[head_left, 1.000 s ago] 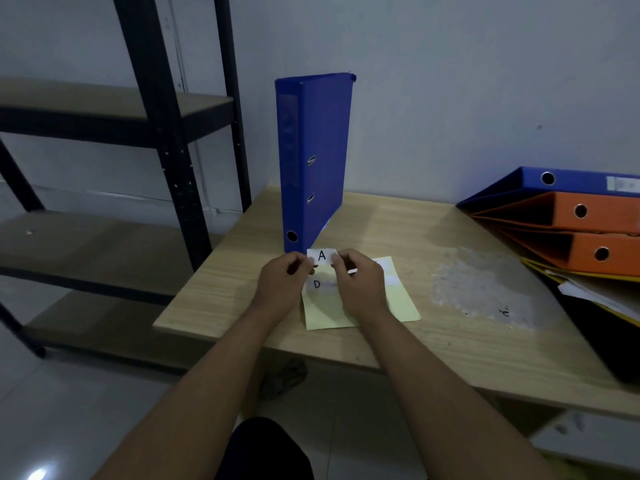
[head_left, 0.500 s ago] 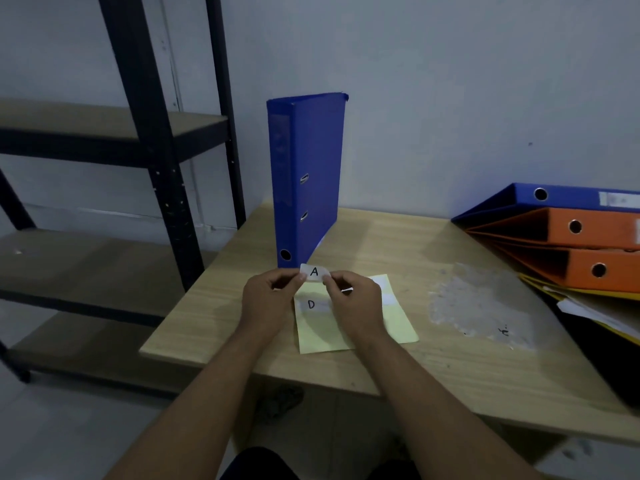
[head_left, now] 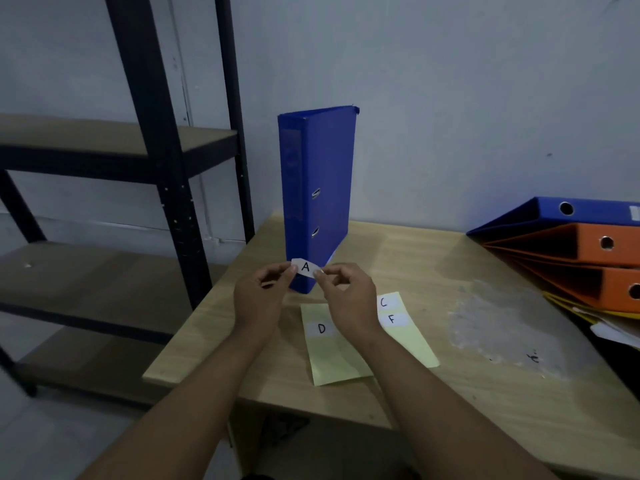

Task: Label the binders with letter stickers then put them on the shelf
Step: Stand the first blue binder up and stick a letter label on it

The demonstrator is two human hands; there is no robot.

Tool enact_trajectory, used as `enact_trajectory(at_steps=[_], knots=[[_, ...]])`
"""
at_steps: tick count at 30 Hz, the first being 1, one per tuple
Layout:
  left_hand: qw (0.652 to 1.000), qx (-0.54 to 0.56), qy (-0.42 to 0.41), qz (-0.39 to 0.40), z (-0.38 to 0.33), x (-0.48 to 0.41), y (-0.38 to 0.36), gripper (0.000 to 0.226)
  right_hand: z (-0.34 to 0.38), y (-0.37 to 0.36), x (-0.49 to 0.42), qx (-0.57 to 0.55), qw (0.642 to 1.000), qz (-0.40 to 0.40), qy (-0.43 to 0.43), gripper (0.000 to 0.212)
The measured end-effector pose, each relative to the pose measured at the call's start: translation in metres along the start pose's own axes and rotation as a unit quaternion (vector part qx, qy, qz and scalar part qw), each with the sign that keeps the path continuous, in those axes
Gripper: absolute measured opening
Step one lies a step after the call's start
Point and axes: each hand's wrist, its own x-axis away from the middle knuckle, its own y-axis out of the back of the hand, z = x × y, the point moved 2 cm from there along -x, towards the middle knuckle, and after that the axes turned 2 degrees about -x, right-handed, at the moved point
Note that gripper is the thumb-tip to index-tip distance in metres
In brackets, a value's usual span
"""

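Pinching A sticker (head_left: 304, 267) | left hand (head_left: 258, 296), right hand (head_left: 349, 296) grips | raised off sheet (head_left: 332, 358), now before blue binder (head_left: 318, 188)

Sticker "A" (head_left: 304, 267) held by both hands in front of the upright blue binder (head_left: 325, 188).

The white sticker is pinched at its left end by the left hand (head_left: 263, 292) and at its right end by the right hand (head_left: 349, 292), above the table (head_left: 433, 393), just in front of the binder's lower spine. The binder is stood on end at the table's far left. Two pale yellow backing sheets (head_left: 332, 355) are laid on the table under the wrists: sticker "D" (head_left: 321, 329) is carried on the left sheet, stickers "C" (head_left: 383, 302) and "F" (head_left: 391, 319) on the right one. A flat stack of binders (head_left: 588, 244), one blue over two orange, is seen at far right. A dark metal shelf (head_left: 166, 168) stands left of the table.
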Motion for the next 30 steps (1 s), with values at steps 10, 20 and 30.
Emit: enact_trajectory(at_steps=[10,20,30], knots=[[0.999,0.029,-0.032,-0.002,0.021,-0.043,0.006,0.014,-0.014,-0.044,-0.018,-0.046,0.992,-0.098,0.071,0.007],[0.998,0.047,-0.024,0.018,0.038,-0.053,0.005,0.018,-0.025,-0.049,-0.017,-0.048,0.991,-0.075,0.099,0.004],[0.999,0.003,-0.047,-0.004,0.039,-0.056,0.002,0.015,-0.027,-0.048,-0.021,-0.043,0.995,-0.077,0.050,0.006]])
